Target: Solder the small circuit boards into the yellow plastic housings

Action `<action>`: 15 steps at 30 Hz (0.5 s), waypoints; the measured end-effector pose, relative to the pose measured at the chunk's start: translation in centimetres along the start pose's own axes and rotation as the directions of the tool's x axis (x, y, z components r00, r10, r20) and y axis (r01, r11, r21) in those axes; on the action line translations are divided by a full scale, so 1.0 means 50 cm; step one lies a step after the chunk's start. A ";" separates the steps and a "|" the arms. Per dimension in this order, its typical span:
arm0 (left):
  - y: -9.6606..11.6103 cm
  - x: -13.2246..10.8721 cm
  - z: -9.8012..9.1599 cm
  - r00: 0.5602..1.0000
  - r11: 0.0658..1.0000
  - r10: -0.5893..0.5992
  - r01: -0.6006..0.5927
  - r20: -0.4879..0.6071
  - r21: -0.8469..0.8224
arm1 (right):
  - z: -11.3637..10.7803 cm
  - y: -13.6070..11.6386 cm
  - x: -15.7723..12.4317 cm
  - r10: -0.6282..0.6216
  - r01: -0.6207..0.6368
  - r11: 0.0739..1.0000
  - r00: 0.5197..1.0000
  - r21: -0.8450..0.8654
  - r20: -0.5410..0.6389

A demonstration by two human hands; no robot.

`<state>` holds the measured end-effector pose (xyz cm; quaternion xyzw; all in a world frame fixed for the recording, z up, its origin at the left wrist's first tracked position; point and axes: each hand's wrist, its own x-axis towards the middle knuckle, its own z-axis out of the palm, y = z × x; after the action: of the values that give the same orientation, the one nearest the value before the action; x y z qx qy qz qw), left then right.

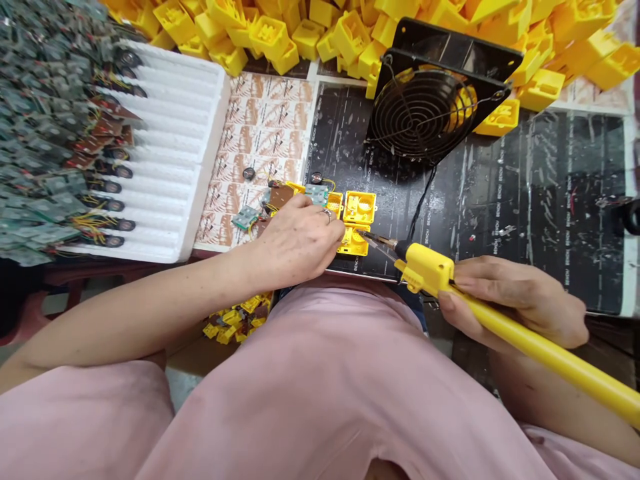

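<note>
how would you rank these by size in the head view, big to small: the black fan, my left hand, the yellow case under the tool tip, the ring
Largest to smallest, as they look:
1. black fan
2. left hand
3. yellow case
4. ring

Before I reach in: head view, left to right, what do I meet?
Piled circuit boards → bare grooves of the white foam tray → left hand → open yellow case → right hand, closed around a yellow-handled tool.
</note>
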<state>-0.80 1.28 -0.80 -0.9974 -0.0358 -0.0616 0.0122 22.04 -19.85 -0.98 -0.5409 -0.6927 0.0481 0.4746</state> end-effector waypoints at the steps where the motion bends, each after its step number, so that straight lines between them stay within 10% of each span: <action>1: 0.001 -0.001 0.000 1.000 1.000 -0.001 0.001 -0.007 0.003 | 0.001 -0.001 -0.001 0.001 -0.001 1.000 1.000 -0.003 0.011; 8: 0.003 -0.012 0.003 0.990 0.990 -0.116 0.108 -0.086 -0.092 | 0.018 -0.023 -0.019 0.112 -0.147 0.974 0.973 -0.170 -0.200; 15: 0.005 -0.010 0.003 0.988 0.989 -0.114 0.104 -0.101 -0.103 | 0.001 -0.019 0.001 0.016 -0.018 0.996 0.999 -0.090 -0.030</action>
<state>-1.24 1.00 -1.03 -0.9886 -0.0866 -0.1172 -0.0381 21.31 -20.18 -0.43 -0.5683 -0.6825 0.0127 0.4594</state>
